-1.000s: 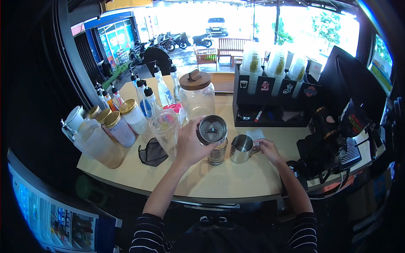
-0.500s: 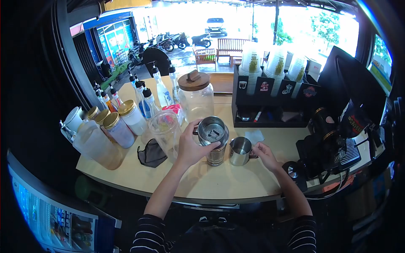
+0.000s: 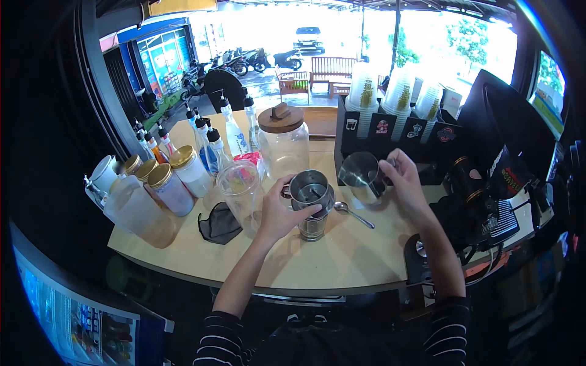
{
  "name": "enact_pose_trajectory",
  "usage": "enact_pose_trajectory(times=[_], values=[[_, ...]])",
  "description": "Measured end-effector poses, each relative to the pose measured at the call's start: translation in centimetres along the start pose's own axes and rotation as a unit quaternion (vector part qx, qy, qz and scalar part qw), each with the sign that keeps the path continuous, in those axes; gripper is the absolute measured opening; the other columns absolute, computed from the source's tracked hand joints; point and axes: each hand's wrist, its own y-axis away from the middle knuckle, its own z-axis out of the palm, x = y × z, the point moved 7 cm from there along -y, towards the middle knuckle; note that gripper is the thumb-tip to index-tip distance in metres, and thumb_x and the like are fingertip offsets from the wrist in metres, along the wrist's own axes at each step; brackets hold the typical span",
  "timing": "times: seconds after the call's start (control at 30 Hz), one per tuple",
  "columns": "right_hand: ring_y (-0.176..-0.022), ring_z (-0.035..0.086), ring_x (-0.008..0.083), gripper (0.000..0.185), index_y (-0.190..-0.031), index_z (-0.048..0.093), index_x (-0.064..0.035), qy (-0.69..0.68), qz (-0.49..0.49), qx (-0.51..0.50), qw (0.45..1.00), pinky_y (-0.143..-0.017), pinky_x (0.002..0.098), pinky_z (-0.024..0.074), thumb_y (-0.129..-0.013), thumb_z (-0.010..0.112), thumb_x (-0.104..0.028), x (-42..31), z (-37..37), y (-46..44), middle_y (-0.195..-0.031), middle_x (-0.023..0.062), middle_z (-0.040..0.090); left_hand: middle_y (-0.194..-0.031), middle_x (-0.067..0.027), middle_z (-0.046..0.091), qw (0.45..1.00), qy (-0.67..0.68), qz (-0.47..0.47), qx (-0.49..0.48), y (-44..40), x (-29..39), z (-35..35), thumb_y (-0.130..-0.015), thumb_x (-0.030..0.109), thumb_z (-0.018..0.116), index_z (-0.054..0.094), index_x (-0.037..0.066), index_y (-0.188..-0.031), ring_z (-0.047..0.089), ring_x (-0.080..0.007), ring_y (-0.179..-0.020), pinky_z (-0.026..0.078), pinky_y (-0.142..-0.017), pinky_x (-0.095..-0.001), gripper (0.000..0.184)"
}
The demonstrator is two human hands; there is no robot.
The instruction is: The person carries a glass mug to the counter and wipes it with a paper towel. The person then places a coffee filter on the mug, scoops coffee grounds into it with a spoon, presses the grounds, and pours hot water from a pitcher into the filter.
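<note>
Steel pitcher [image 3: 361,178] raised in right grip [image 3: 404,177], above the counter [image 3: 329,265].

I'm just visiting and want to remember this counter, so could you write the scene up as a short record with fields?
Place: pale counter facing outdoor parking
Left hand: holds a metal vessel above a glass; whether they touch is unclear
Right hand: holds a metal pitcher by its handle side, slightly blurred
Between them: spoon lying on the counter
Left side: gold-lidded jars, pump bottles, dark cloth
Behind: wooden-lidded jar
Right side: black organizer with stacked cups
</note>
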Motion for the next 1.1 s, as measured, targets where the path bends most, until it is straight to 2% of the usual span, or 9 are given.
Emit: enact_pose_trajectory(times=[0.1,0.23,0.3,0.5,0.63,0.7,1.03,1.1], values=[[-0.065,0.047,0.0009,0.019,-0.082,0.045,-0.0060,0.010,-0.040,-0.035,0.999,-0.059,0.0176,0.0403,-0.091,0.061,-0.011,-2.6,1.7,-2.2,-0.070,-0.0035,0.050,-0.107,-0.0096,0.064,0.999,0.012,-0.025,-0.019,-0.2,-0.2,0.3,-0.059,0.028,0.087,0.055,0.000,-0.119,0.059,-0.0179,-0.099,0.044,-0.089,-0.0329,0.073],[-0.063,0.041,0.0002,0.021,-0.080,0.045,-0.0058,0.054,-0.040,-0.069,0.995,-0.056,0.0180,0.0357,-0.089,0.063,-0.012,-3.1,3.5,-4.7,-0.068,-0.0047,0.046,-0.107,-0.0114,0.064,0.998,0.028,-0.043,-0.037,-0.5,-0.9,0.6,-0.059,0.029,0.087,0.054,-0.001,-0.121,0.060,-0.0188,-0.099,0.045,-0.090,-0.0326,0.076],[-0.062,0.036,0.0027,0.022,-0.079,0.045,-0.0042,0.125,-0.051,-0.074,0.988,-0.054,0.0215,0.0328,-0.087,0.065,-0.012,-3.4,4.6,-5.5,-0.066,-0.0049,0.042,-0.107,-0.0119,0.064,0.997,0.031,-0.049,-0.045,-0.7,-0.7,0.6,-0.059,0.029,0.087,0.054,-0.002,-0.121,0.060,-0.0190,-0.099,0.046,-0.090,-0.0324,0.077],[-0.061,0.035,0.0075,0.026,-0.082,0.045,-0.0003,0.260,-0.094,-0.096,0.956,-0.054,0.0267,0.0331,-0.082,0.068,-0.014,-5.7,7.6,-6.2,-0.064,-0.0004,0.037,-0.107,-0.0132,0.064,0.996,0.028,-0.059,-0.056,-1.1,-0.6,0.5,-0.058,0.031,0.088,0.055,-0.003,-0.121,0.061,-0.0193,-0.099,0.047,-0.089,-0.0325,0.079],[-0.060,0.035,0.0081,0.027,-0.082,0.045,-0.0001,0.281,-0.111,-0.113,0.947,-0.053,0.0273,0.0329,-0.081,0.068,-0.014,-6.3,8.7,-6.3,-0.063,0.0008,0.037,-0.107,-0.0137,0.064,0.995,0.023,-0.073,-0.059,-1.1,-1.1,0.5,-0.058,0.032,0.087,0.055,-0.003,-0.121,0.061,-0.0196,-0.099,0.047,-0.089,-0.0324,0.079],[-0.061,0.029,0.0051,0.027,-0.082,0.044,-0.0043,0.281,-0.102,-0.127,0.946,-0.054,0.0234,0.0263,-0.082,0.069,-0.015,-6.2,9.1,-6.3,-0.065,-0.0047,0.031,-0.108,-0.0137,0.064,0.995,0.021,-0.077,-0.061,-1.2,-1.2,0.4,-0.058,0.032,0.087,0.055,-0.002,-0.122,0.061,-0.0197,-0.099,0.047,-0.089,-0.0323,0.079],[-0.061,0.029,0.0045,0.027,-0.081,0.041,-0.0033,0.292,-0.130,-0.155,0.935,-0.051,0.0233,0.0266,-0.082,0.068,-0.011,-6.5,10.5,-6.1,-0.065,-0.0035,0.030,-0.111,-0.0139,0.063,0.992,0.030,-0.094,-0.074,-1.1,-1.0,0.3,-0.058,0.032,0.087,0.054,-0.002,-0.122,0.060,-0.0207,-0.102,0.046,-0.092,-0.0330,0.079],[-0.058,0.040,0.0121,0.026,-0.083,0.044,0.0029,0.306,-0.126,-0.152,0.931,-0.054,0.0308,0.0379,-0.079,0.067,-0.010,-6.7,10.5,-6.0,-0.065,0.0083,0.045,-0.110,-0.0139,0.063,0.992,0.027,-0.095,-0.076,-1.2,-1.1,0.4,-0.059,0.032,0.087,0.054,-0.002,-0.122,0.061,-0.0207,-0.102,0.046,-0.092,-0.0331,0.079]])
